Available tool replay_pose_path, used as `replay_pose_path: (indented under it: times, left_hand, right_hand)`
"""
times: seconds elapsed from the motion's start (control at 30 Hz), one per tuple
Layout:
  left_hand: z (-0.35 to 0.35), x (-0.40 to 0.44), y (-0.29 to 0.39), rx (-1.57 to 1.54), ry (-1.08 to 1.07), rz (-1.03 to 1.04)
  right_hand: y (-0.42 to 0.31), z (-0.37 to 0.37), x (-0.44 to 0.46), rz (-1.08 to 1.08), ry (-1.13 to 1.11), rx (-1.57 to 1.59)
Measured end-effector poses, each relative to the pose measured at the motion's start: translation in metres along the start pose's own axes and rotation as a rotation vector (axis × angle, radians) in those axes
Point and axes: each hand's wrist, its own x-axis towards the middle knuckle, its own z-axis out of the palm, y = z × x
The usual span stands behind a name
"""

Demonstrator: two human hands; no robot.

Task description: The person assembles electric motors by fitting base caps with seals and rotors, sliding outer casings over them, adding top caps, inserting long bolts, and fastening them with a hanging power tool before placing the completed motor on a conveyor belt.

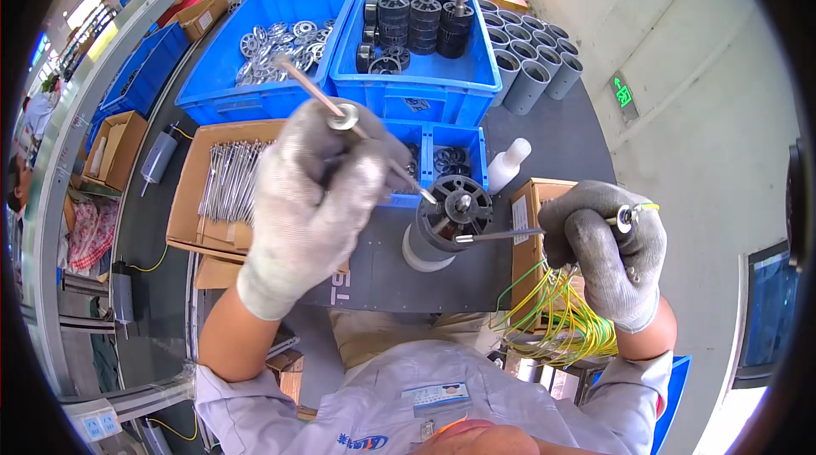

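Observation:
My left hand (pixel 319 191), in a grey-white glove, is closed round a thin brush-like stick (pixel 387 164) whose tip reaches the top of a black round motor part (pixel 456 207). A small metal washer or bearing (pixel 342 116) shows at its fingers. My right hand (pixel 608 242), gloved too, is closed on a thin metal tool (pixel 501 236) that points left to the same part's top edge. Another small ringed piece (pixel 625 217) sits between its fingers. The black part stands upright on a white round base (pixel 425 253), with a metal shaft at its centre.
Blue bins of metal discs (pixel 246 91) and black parts (pixel 416 96) stand behind, beside grey tubes (pixel 531 81). A box of metal rods (pixel 234 183) is at left. A white bottle (pixel 508 166), a carton (pixel 523 208) and yellow-green wires (pixel 565 319) are right. People are at far left.

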Motion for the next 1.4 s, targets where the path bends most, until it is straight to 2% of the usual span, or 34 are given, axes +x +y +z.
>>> replay_pose_path:
  times: [0.03,0.13,0.33,0.43,0.53,0.63,0.67,0.77,0.8,0.87,0.9,0.97,1.0,1.1,1.13,1.2,1.27,1.3,1.37,1.4]
  left_hand:
    - [-0.001,0.003,0.003,0.129,-0.047,-0.127]
    - [0.012,0.011,-0.005,0.132,-0.071,-0.15]
    - [0.024,0.018,-0.019,0.32,-0.128,-0.016]
    - [0.03,0.022,-0.02,0.514,-0.087,0.106]
    - [0.037,0.03,-0.019,0.528,-0.141,0.263]
    - [0.037,0.046,-0.013,0.59,-0.285,0.125]
    - [0.038,0.048,-0.007,0.66,-0.4,-0.023]
    - [0.027,0.034,-0.041,0.655,-0.472,0.193]
    - [0.022,0.03,-0.045,0.559,-0.502,0.193]
    - [0.019,0.007,-0.048,0.451,-0.462,0.039]
    - [0.019,-0.006,-0.049,0.398,-0.442,-0.041]
    - [0.026,-0.023,-0.049,0.44,-0.377,-0.075]
    - [0.031,-0.028,-0.046,0.45,-0.333,-0.079]
    - [0.035,-0.035,-0.049,0.407,-0.269,-0.1]
    - [0.035,-0.033,-0.046,0.373,-0.275,-0.122]
    - [0.031,-0.031,-0.049,0.284,-0.31,-0.161]
    - [0.029,-0.03,-0.053,0.298,-0.323,-0.105]
    - [0.028,-0.029,-0.056,0.306,-0.326,-0.078]
    - [0.027,-0.028,-0.053,0.412,-0.326,-0.027]
    - [0.029,-0.028,-0.052,0.441,-0.314,-0.011]
  right_hand:
    - [0.0,-0.001,0.0,-0.017,-0.017,-0.006]
    - [0.0,-0.001,-0.002,-0.095,-0.056,-0.033]
    - [-0.002,-0.003,-0.006,0.011,-0.053,-0.022]
    - [-0.001,0.001,-0.004,-0.068,-0.028,-0.08]
    - [-0.003,0.002,-0.003,-0.097,-0.034,-0.109]
    - [-0.004,0.006,-0.003,-0.092,0.011,-0.112]
    - [-0.005,0.006,-0.002,-0.089,-0.004,-0.116]
    - [-0.009,0.005,0.001,-0.084,-0.036,-0.129]
    - [-0.011,0.005,0.003,-0.08,-0.042,-0.135]
    - [-0.015,0.005,0.01,-0.121,-0.051,-0.186]
    - [-0.019,0.005,0.013,-0.126,-0.048,-0.235]
    - [-0.027,0.007,0.02,-0.13,-0.053,-0.333]
    - [-0.019,0.01,0.023,-0.196,-0.037,-0.543]
    - [-0.027,0.02,0.031,-0.129,-0.172,-0.785]
    - [-0.016,0.025,0.031,-0.173,-0.259,-0.915]
    - [0.007,0.033,0.025,-0.278,-0.264,-0.93]
    - [0.009,0.033,0.018,-0.1,-0.334,-0.822]
    - [-0.009,0.028,0.016,0.076,-0.393,-0.791]
    - [-0.007,0.012,0.006,-0.02,-0.286,-0.687]
    - [-0.005,0.006,0.007,-0.104,-0.151,-0.528]
